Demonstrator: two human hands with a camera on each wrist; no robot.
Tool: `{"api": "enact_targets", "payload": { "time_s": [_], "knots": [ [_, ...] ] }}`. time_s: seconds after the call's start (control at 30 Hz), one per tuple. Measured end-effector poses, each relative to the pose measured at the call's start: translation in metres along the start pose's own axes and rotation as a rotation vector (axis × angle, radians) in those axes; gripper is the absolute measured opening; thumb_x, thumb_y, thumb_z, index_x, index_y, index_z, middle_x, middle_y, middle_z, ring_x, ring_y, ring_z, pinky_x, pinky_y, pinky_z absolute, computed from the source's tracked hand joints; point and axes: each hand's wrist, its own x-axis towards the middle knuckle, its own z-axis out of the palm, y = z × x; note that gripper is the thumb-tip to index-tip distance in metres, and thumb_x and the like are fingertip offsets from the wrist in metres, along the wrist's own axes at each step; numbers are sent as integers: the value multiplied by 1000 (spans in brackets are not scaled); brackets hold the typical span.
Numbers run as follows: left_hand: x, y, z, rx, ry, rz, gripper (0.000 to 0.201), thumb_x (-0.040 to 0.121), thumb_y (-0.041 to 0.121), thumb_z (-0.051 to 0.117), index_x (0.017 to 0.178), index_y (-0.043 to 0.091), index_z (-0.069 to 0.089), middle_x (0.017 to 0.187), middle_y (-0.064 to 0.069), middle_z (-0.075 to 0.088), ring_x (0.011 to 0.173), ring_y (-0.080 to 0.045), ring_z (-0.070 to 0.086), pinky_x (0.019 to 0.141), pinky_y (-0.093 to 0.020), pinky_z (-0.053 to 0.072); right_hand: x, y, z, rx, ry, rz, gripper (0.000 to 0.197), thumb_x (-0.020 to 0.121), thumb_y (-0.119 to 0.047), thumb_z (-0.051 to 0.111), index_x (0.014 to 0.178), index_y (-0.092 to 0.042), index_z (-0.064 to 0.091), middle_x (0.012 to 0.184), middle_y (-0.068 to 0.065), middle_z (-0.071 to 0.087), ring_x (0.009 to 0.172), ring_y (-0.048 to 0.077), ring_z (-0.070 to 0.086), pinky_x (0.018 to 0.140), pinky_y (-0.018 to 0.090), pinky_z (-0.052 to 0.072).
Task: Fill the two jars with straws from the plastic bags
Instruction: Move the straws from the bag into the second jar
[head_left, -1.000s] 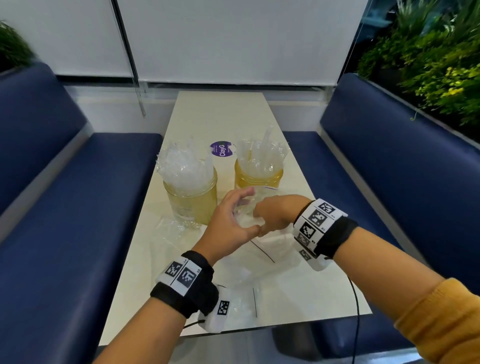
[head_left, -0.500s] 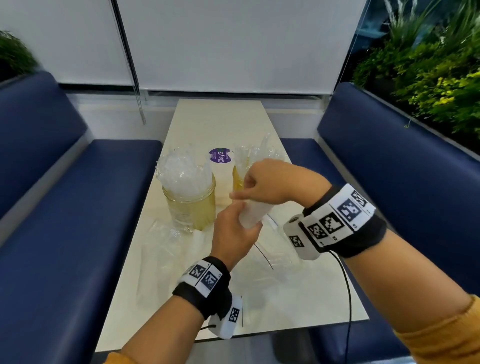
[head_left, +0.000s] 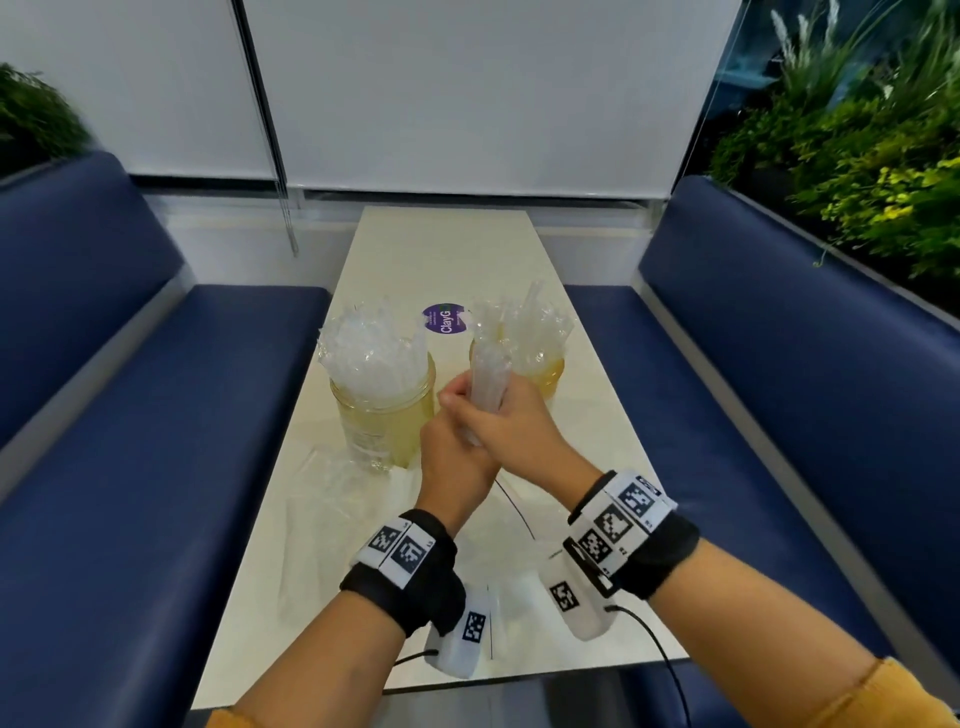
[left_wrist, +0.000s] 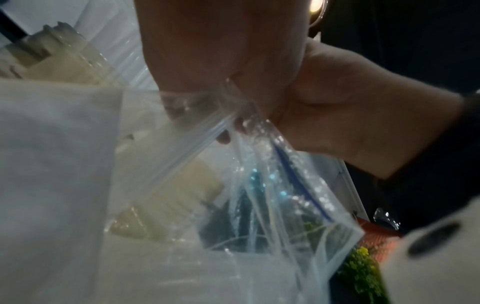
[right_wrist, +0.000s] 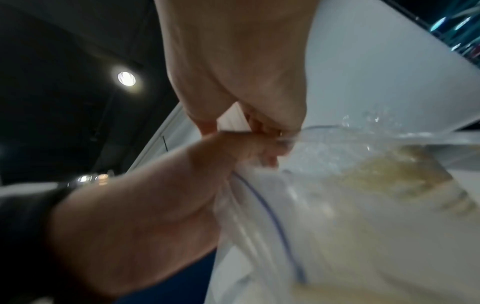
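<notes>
My left hand (head_left: 457, 457) and right hand (head_left: 511, 421) both grip a bundle of wrapped straws (head_left: 488, 374) upright, near the right jar (head_left: 540, 371).

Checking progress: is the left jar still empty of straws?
No, the left jar is packed with clear wrapped straws rising above its rim.

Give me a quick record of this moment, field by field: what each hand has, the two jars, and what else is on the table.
left hand: grips the lower part of the straw bundle
right hand: grips the same bundle, above the left hand
plastic bag: clear, hanging below the hands, grasp unclear
left jar: packed with straws
right jar: holds straws, partly hidden behind the bundle
table: purple sticker between the jars, further back
</notes>
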Motion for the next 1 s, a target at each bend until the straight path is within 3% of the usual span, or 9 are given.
{"api": "enact_targets", "payload": {
  "time_s": [0.07, 0.13, 0.2, 0.3, 0.4, 0.5, 0.77, 1.0],
  "knots": [
    [0, -3, -1, -34, -8, -37, 40, 83, 14, 76, 120, 16, 63, 97, 6, 75, 91, 0, 72, 71, -15, 55, 2, -4, 3, 30, -24, -11, 11, 93, -17, 68, 92, -6, 70, 87, 9, 76, 85, 19, 73, 88, 45, 58],
    [-1, -8, -2, -16, -40, -92, 41, 73, 25, 77, 111, 12, 67, 96, 1, 75, 92, -12, 73, 69, -20, 55, 8, -24, -5, 116, -70, -37, 11, 96, -10, 64, 97, 1, 66, 86, 15, 75, 85, 22, 74, 88, 39, 58],
    [-2, -14, -4, 28, -64, -140, 38, 71, 27, 82, 104, 15, 67, 95, -4, 74, 89, -19, 70, 72, -30, 55, 17, -57, -22, 178, -89, -83, 5, 96, -4, 61, 99, -1, 64, 81, 18, 73, 78, 22, 73, 79, 34, 58],
    [-4, -18, -7, -19, -114, -183, 41, 75, 16, 87, 111, 23, 67, 101, -1, 73, 94, -10, 69, 82, -28, 53, 41, -107, -58, 249, -30, -193, 13, 93, 2, 59, 95, -11, 61, 74, 11, 71, 70, 24, 69, 70, 40, 54],
    [-5, -20, -9, -30, -161, -195, 50, 76, 10, 86, 117, 27, 65, 110, 6, 72, 99, -3, 68, 89, -32, 55, 73, -135, -93, 262, 40, -357, 14, 93, 3, 57, 95, -11, 59, 74, 8, 68, 74, 25, 69, 71, 39, 55],
    [-5, -19, -11, -34, -188, -195, 52, 78, 8, 82, 123, 25, 64, 116, 5, 70, 103, -5, 68, 92, -34, 56, 111, -124, -111, 205, 51, -423, 11, 94, 2, 58, 97, -8, 59, 79, 9, 68, 78, 25, 69, 76, 35, 57],
    [-6, -13, -19, -26, -196, -173, 49, 82, 6, 78, 124, 28, 64, 117, 8, 69, 106, -5, 67, 94, -32, 55, 167, -24, -87, 152, -19, -211, 9, 96, -3, 60, 98, -12, 61, 82, 10, 69, 78, 23, 68, 81, 37, 55],
    [-4, -11, -23, -11, -181, -157, 47, 84, 3, 76, 123, 26, 65, 119, 3, 68, 105, -6, 67, 91, -30, 56, 182, -36, -86, 188, -29, -239, 10, 96, -8, 61, 102, -15, 60, 82, 3, 71, 82, 23, 71, 74, 37, 53]
  ]
}}
